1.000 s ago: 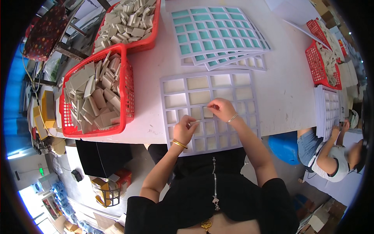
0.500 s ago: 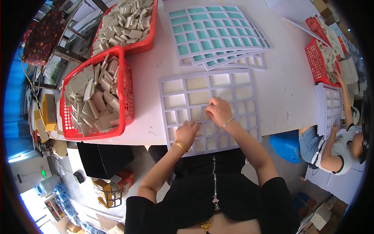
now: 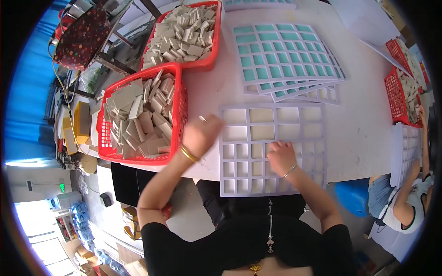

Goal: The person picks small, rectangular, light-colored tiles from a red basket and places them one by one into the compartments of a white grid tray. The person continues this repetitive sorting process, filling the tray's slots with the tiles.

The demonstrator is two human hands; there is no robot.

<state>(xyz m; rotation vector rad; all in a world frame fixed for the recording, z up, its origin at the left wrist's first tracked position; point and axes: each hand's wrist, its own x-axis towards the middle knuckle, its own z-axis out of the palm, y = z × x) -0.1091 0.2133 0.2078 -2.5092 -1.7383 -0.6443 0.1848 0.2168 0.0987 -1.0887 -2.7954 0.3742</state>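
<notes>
A white compartment tray [image 3: 221, 165] lies in front of me at the table's near edge. Cream-coloured pieces, such as the cream rectangle [image 3: 262, 133], fill the second column; paler cells surround it. My right hand [image 3: 282, 158] rests over the middle of the tray, fingers curled under; whatever they hold is hidden. Between the tray's left edge and the near red basket [image 3: 178, 76] hovers my left hand [image 3: 201, 134], blurred by motion, its fingers turned out of clear sight. That basket is heaped with flat cream-grey tiles [image 3: 147, 124].
Behind it stands another red basket [image 3: 212, 60] full of smaller tiles. Stacked trays with turquoise cells [image 3: 285, 57] lie beyond my tray. At the far right a co-worker [image 3: 407, 202] reaches toward a red basket [image 3: 395, 99], beside a blue stool [image 3: 352, 198].
My left hand has left the tray and swung left toward the near basket. My right hand stays over the tray. The whole view has shifted, so the table appears farther right and lower.
</notes>
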